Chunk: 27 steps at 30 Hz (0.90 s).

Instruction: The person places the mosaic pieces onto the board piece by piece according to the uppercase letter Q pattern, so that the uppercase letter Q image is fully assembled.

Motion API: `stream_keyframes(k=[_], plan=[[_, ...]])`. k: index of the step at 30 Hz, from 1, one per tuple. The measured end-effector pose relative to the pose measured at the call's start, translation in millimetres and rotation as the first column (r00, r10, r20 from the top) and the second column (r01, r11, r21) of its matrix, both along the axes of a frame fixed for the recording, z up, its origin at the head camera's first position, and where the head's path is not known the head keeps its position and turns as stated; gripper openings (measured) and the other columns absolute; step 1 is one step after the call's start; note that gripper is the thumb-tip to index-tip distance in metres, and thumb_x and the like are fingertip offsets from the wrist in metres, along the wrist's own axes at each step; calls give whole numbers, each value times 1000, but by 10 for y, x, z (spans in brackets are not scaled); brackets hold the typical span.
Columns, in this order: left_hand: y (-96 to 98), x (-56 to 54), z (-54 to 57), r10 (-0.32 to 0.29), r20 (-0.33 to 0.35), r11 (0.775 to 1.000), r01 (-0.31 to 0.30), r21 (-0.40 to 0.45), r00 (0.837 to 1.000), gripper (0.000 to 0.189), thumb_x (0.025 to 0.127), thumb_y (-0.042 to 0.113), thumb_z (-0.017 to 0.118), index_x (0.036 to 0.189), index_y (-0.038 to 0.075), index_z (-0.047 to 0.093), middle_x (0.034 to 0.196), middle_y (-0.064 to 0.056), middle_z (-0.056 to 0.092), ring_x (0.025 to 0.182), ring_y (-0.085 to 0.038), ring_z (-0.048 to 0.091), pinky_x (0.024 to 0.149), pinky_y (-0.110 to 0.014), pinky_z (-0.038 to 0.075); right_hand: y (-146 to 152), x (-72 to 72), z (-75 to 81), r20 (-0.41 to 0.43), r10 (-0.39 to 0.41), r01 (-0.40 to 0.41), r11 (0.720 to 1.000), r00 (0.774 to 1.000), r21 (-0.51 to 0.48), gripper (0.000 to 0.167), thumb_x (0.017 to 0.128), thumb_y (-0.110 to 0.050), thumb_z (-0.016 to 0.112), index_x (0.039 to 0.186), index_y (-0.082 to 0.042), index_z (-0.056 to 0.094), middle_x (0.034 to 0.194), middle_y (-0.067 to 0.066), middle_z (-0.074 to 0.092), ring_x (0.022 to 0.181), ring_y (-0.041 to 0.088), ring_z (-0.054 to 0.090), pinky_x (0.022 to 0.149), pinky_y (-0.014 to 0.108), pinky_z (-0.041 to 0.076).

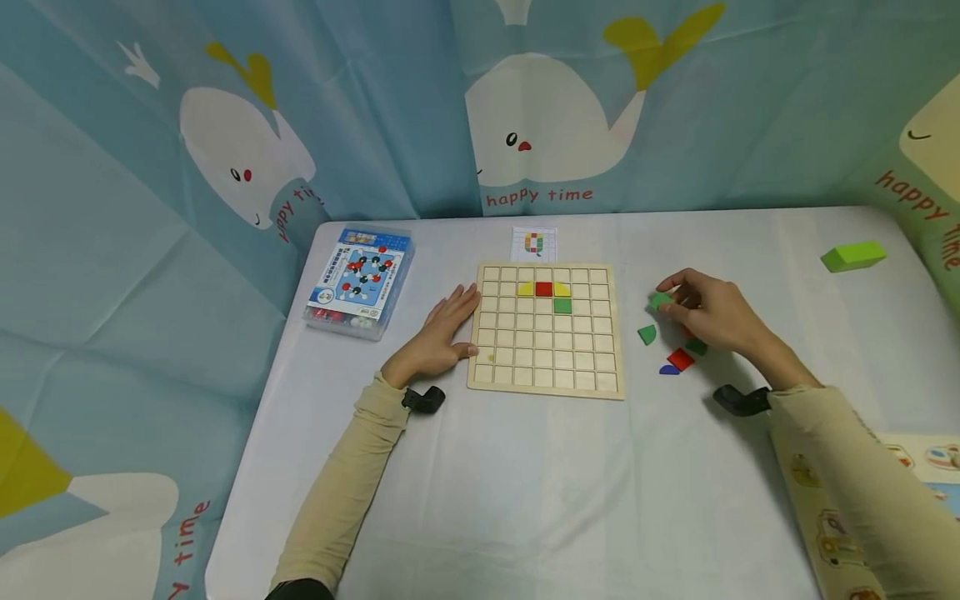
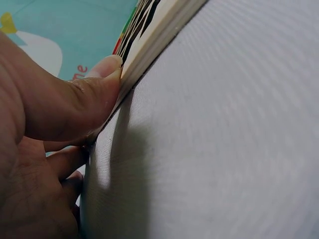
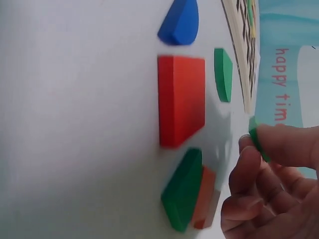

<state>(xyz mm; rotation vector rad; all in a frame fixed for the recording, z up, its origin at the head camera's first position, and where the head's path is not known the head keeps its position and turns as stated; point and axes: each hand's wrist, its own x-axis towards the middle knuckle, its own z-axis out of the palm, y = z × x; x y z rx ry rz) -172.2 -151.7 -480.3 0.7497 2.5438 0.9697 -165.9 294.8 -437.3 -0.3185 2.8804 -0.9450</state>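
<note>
My left hand (image 1: 435,337) lies at the left edge of a square wooden grid board (image 1: 543,360), its fingers extended and the thumb touching the rim. On the board, a red square (image 1: 543,289) sits between two yellow rounded pieces (image 1: 526,289), with a green square (image 1: 562,306) below the right one. To the board's right, my right hand (image 1: 708,312) pinches a small green piece (image 3: 256,137) between thumb and fingers above the table. Close by lie a green quarter-round piece (image 1: 647,335), a red square block (image 1: 681,359), a blue half-round piece (image 1: 670,370) and another green piece (image 3: 183,191).
A small pattern card (image 1: 534,245) lies behind the board. A clear plastic case (image 1: 360,279) with a molecule picture is at the back left. At the right are a light green block (image 1: 853,256) and, under the right sleeve, a picture board (image 1: 813,508).
</note>
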Motion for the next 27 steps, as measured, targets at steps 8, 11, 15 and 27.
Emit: stream_keyframes(k=[8,11,15,27], plan=[[2,3,11,-1,3,1000,1,-13,1000,91,97,13,71,169,2,17,180,-12,9,168,-29,-1,136,-50,-3,-124,-33,-28,37,-40,42,998,998,-39,29,102,-18,70,128,-7,69,101,16,70,77,17,58,63,25,45],[7,8,22,-4,2,1000,4,-7,1000,91,97,12,72,169,1,18,180,-13,9,168,-30,-1,136,-50,-3,-176,-55,-44,7,-33,33,997,999,-76,27,100,-15,73,125,-4,70,97,16,71,73,13,59,62,22,44],[12,19,26,-5,3,1000,5,-8,1000,91,97,12,71,169,0,17,180,-13,9,168,-31,0,136,-52,-2,-260,-85,-63,-14,-13,11,992,1000,-128,29,98,-13,76,126,-3,71,95,17,73,71,11,61,60,20,44],[-1,15,13,-8,-12,1000,8,5,1000,90,97,12,71,168,0,18,179,-14,10,167,-32,0,136,-51,-3,-547,-167,-79,37,30,-22,981,999,-195,36,98,-14,77,131,-3,68,106,22,77,83,17,72,62,19,52]])
